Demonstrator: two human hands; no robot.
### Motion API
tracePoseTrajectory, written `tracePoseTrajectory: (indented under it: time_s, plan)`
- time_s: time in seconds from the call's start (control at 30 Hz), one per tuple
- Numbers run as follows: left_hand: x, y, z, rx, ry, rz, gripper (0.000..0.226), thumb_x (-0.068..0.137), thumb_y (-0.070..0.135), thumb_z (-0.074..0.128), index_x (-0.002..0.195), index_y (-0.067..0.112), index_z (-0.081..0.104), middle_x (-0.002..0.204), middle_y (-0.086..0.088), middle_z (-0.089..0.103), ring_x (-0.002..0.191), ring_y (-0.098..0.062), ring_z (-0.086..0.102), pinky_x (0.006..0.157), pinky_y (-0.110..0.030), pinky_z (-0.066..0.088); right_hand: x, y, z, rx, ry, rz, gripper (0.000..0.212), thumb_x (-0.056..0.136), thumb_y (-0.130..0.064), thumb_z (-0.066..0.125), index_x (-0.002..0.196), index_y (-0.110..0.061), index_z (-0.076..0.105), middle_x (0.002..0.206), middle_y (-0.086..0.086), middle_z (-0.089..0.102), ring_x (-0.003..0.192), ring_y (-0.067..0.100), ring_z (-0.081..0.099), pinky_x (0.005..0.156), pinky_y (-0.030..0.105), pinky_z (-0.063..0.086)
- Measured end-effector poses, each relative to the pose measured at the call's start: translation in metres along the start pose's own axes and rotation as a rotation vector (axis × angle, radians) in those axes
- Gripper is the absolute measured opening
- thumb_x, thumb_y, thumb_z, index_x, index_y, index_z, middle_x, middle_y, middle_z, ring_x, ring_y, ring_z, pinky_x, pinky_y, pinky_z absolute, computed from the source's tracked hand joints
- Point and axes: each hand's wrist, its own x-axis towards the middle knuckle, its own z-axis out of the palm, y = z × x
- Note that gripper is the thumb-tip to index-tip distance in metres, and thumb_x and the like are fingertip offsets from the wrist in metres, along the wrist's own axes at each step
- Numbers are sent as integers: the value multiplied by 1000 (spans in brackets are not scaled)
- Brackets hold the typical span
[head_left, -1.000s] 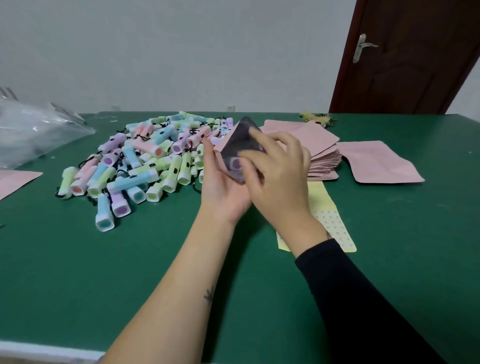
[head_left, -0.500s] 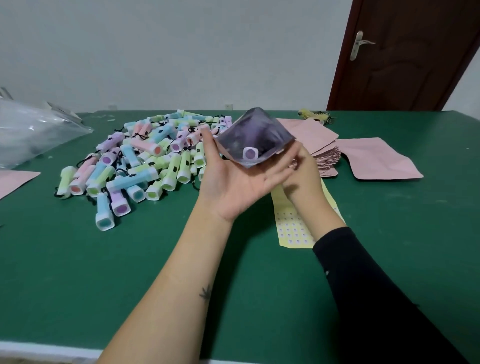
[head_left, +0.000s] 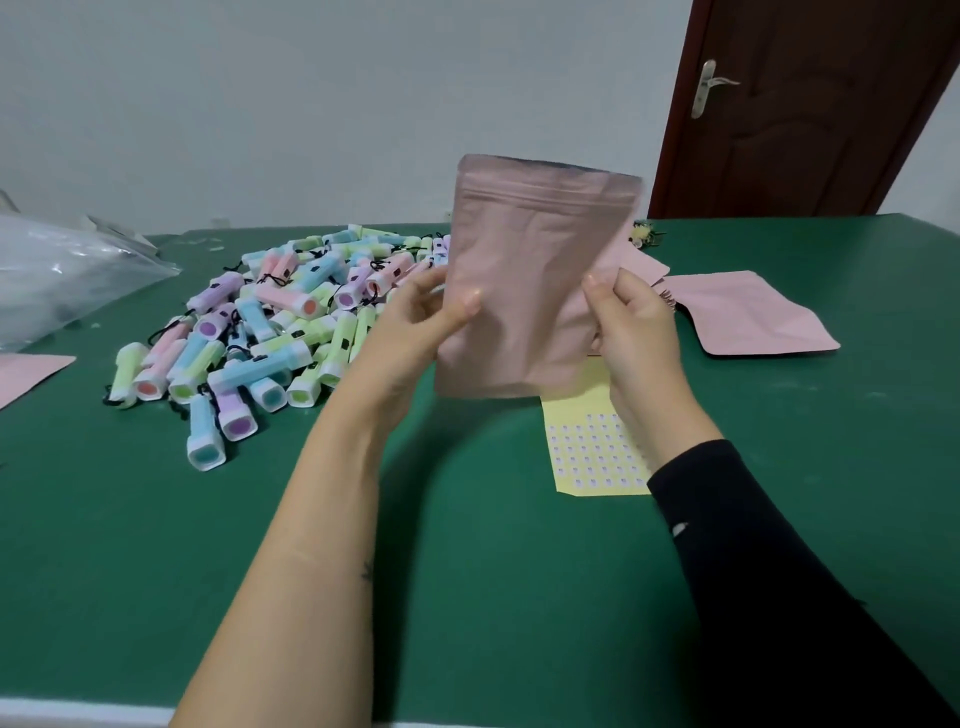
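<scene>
Holding a pink zip pouch (head_left: 530, 291) upright with both hands, zip strip at the top, plain pink face turning toward the camera. Hanging clear above the green table (head_left: 467, 571), bottom edge not touching the surface.

Pinching the pouch's left edge at about mid-height with the left hand (head_left: 410, 322), clamping it with the thumb on the near face and the fingers curling behind. Pinching the right edge at a similar height with the right hand (head_left: 634, 327), thumb tip pressing on the near face, fingers wrapping behind. Wearing a black sleeve (head_left: 769, 571) on the right arm, and leaving the left forearm bare.

Showing motion blur along the top right corner of the pouch; not telling whether the zip is sealed.

Logging the surroundings:
- Lying left of the pouch, toward the far side: a heap of pastel flashlights (head_left: 270, 332) in pink, blue, green and purple, with black cords.
- Lying flat on the table directly below the pouch: a yellow sticker sheet (head_left: 592, 452), partly hidden by the pouch and the right hand.
- Peeking out behind the pouch's right edge: a stack of pink pouches (head_left: 641, 267), mostly hidden.
- Lying flat further right: one loose pink pouch (head_left: 753, 317).
- Sitting at the far left edge: a clear plastic bag (head_left: 62, 280).
- Standing beyond the far right corner: a brown door (head_left: 805, 104).
</scene>
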Motion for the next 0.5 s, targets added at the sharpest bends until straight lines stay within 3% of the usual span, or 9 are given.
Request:
tracePoseTrajectory:
  time_s: [0.1, 0.2, 0.27, 0.4, 0.5]
  plan:
    - [-4, -9, 7, 79, 29, -66, 41, 81, 38, 77, 110, 10, 70, 107, -5, 75, 96, -18, 70, 89, -36, 54, 1, 1, 2, 8, -40, 11, 43, 97, -25, 57, 99, 18, 49, 77, 16, 45, 80, 17, 38, 73, 34, 28]
    - [0, -17, 7, 103, 106, -65, 15, 86, 28, 74, 95, 15, 72, 89, 3, 77, 78, -10, 72, 65, -20, 53, -1, 3, 5, 36, -83, 81, 42, 95, -27, 59, 101, 14, 52, 81, 25, 53, 82, 18, 43, 75, 37, 33]
    - [2, -20, 5, 35, 152, -95, 14, 86, 25, 74, 94, 14, 71, 88, 2, 77, 76, -11, 73, 63, -21, 54, -2, 6, 6, 56, -143, 166, 37, 94, -27, 62, 101, 10, 58, 101, 30, 65, 80, 21, 54, 76, 39, 44]
    - [5, -22, 1, -73, 171, -153, 11, 84, 20, 75, 91, 15, 69, 86, -2, 77, 75, -16, 73, 64, -25, 56, -3, 13, 5, 15, -290, 247, 6, 88, -19, 70, 89, -13, 71, 88, 4, 76, 76, 16, 73, 70, 33, 59]
    - [5, -20, -3, -112, 136, -166, 23, 77, 24, 81, 95, 15, 70, 90, -2, 77, 79, -17, 74, 63, -25, 57, -1, 15, 5, -7, -300, 252, 5, 84, -17, 74, 87, -13, 72, 87, 3, 77, 77, 18, 73, 70, 33, 59]
